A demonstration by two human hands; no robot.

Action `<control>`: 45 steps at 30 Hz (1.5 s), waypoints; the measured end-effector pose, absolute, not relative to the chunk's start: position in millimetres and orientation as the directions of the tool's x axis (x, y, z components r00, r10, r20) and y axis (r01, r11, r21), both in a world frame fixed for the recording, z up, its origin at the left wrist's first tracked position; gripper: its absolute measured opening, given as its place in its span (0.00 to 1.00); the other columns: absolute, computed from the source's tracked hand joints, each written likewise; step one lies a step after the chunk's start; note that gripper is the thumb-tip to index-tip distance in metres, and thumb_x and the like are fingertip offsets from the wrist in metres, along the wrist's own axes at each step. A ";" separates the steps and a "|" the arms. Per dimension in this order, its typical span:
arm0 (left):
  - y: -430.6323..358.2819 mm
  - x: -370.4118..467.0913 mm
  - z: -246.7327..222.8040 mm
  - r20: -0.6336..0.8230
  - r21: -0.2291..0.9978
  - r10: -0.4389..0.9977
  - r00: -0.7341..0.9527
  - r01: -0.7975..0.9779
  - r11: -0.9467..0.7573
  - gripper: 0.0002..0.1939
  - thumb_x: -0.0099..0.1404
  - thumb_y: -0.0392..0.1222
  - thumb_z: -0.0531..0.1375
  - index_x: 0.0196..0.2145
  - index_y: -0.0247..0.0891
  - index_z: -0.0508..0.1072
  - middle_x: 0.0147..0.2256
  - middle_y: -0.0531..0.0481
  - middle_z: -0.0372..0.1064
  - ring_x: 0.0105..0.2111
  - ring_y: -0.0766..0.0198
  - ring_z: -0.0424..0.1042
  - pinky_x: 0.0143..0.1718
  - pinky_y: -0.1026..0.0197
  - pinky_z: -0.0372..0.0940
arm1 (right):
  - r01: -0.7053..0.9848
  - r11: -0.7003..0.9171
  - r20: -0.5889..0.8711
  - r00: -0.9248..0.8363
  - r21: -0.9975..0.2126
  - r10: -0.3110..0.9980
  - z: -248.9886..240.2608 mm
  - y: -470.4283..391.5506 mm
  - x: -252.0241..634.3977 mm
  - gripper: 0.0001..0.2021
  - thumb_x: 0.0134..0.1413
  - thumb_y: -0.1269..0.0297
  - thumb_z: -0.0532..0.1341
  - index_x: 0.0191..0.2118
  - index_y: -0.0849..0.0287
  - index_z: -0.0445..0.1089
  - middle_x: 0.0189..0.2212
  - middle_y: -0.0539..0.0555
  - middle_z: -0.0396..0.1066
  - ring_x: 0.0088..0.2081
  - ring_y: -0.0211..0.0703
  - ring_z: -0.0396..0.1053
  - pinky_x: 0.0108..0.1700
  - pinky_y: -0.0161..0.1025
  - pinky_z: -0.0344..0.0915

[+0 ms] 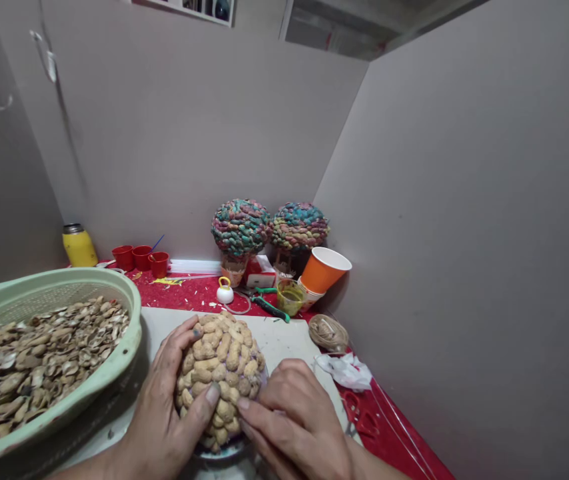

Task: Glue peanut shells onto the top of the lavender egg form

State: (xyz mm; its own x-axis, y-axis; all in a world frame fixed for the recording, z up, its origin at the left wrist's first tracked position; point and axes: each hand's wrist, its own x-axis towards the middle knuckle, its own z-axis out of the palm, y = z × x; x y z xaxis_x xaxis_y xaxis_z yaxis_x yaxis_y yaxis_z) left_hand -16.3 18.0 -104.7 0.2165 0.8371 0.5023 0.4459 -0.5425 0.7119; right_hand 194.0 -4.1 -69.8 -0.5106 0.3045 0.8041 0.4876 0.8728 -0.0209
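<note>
A ball covered in tan peanut shells [224, 357] sits low in the middle of the head view. Bits of purple surface show between the shells. My left hand [164, 393] grips its left side, thumb across the front and fingers along the upper left. At the lower right of the ball, my right hand [297, 417] is closed with its index fingertip against the shells. Whatever its fingers may pinch is hidden. Under the ball, part of a round, pale rim [224, 455] shows.
A green basket [132, 313] of shells stands left. Two coloured shell-covered balls [241, 228] on cup bases stand behind, near an orange paper cup [323, 270], green-handled pliers [270, 308] and a cup of yellowish liquid [290, 297]. Twine [328, 333] and red scissors [364, 420] lie right.
</note>
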 end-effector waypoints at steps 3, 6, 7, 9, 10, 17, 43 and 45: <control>17.8 -17.8 -103.7 0.474 0.745 0.855 0.210 0.422 -0.517 0.26 0.67 0.50 0.54 0.61 0.51 0.51 0.63 0.43 0.53 0.62 0.45 0.56 0.61 0.35 0.53 | 0.477 0.877 0.824 -0.473 -0.059 0.313 -69.3 -6.9 199.1 0.14 0.56 0.77 0.59 0.49 0.63 0.68 0.27 0.54 0.71 0.29 0.43 0.67 0.33 0.44 0.64; 17.5 -19.2 -104.1 0.428 0.799 0.885 0.185 0.379 -0.466 0.27 0.67 0.53 0.53 0.61 0.48 0.52 0.62 0.41 0.55 0.61 0.44 0.57 0.60 0.35 0.54 | 0.473 0.866 0.842 -0.391 -0.162 0.372 -72.2 -5.9 204.4 0.18 0.58 0.77 0.57 0.54 0.61 0.65 0.35 0.57 0.70 0.36 0.47 0.69 0.39 0.47 0.67; 17.8 -19.6 -104.6 0.417 0.813 0.891 0.180 0.363 -0.454 0.27 0.67 0.54 0.52 0.61 0.48 0.52 0.62 0.41 0.55 0.61 0.44 0.57 0.60 0.35 0.53 | 0.482 0.853 0.840 -0.362 -0.203 0.404 -73.6 -4.4 205.5 0.18 0.60 0.75 0.57 0.56 0.61 0.64 0.39 0.59 0.70 0.40 0.48 0.69 0.42 0.48 0.67; 18.8 -20.2 -106.0 0.409 0.831 0.895 0.178 0.333 -0.446 0.27 0.68 0.54 0.51 0.62 0.47 0.52 0.62 0.40 0.54 0.62 0.44 0.55 0.61 0.35 0.52 | 0.514 0.808 0.806 -0.325 -0.288 0.494 -77.5 -0.1 206.3 0.19 0.64 0.67 0.56 0.60 0.58 0.60 0.49 0.61 0.67 0.51 0.52 0.66 0.51 0.50 0.66; 19.6 -20.5 -106.9 0.409 0.837 0.895 0.177 0.318 -0.445 0.27 0.68 0.55 0.51 0.62 0.47 0.52 0.62 0.40 0.55 0.62 0.44 0.55 0.61 0.35 0.51 | 0.534 0.778 0.772 -0.320 -0.332 0.549 -79.9 2.6 206.1 0.21 0.66 0.63 0.55 0.62 0.57 0.58 0.54 0.62 0.65 0.56 0.53 0.63 0.55 0.51 0.64; 25.8 -24.0 -110.2 0.386 0.872 0.909 0.156 0.261 -0.414 0.26 0.69 0.54 0.51 0.62 0.45 0.57 0.64 0.42 0.54 0.63 0.45 0.55 0.63 0.38 0.49 | 0.557 0.594 0.596 -0.205 -0.581 0.776 -96.2 24.5 205.0 0.27 0.68 0.52 0.50 0.68 0.52 0.48 0.65 0.59 0.55 0.65 0.53 0.52 0.64 0.56 0.54; 31.8 -31.6 -117.8 0.311 0.904 0.949 0.058 0.289 -0.314 0.33 0.69 0.58 0.48 0.65 0.39 0.53 0.66 0.40 0.50 0.66 0.46 0.49 0.66 0.38 0.40 | 0.818 0.390 0.267 -0.299 -0.424 0.916 -88.7 -4.9 264.7 0.13 0.59 0.62 0.60 0.49 0.58 0.71 0.43 0.59 0.75 0.44 0.53 0.73 0.44 0.49 0.71; 31.7 -31.7 -118.8 0.325 0.902 0.944 0.057 0.281 -0.328 0.32 0.69 0.57 0.48 0.65 0.40 0.53 0.66 0.41 0.51 0.66 0.46 0.49 0.66 0.38 0.40 | 0.860 0.367 0.208 -0.310 -0.355 0.928 -94.8 -18.9 268.0 0.17 0.55 0.64 0.62 0.51 0.58 0.69 0.42 0.59 0.75 0.43 0.55 0.73 0.42 0.49 0.71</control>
State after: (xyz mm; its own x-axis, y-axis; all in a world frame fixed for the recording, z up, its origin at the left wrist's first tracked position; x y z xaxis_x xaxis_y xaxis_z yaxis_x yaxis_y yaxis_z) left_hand -31.7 31.7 -118.8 0.0570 0.9440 0.3250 0.2807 -0.3276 0.9022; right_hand 268.0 -18.9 -94.8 -0.3099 0.9278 0.2076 0.8601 0.3667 -0.3547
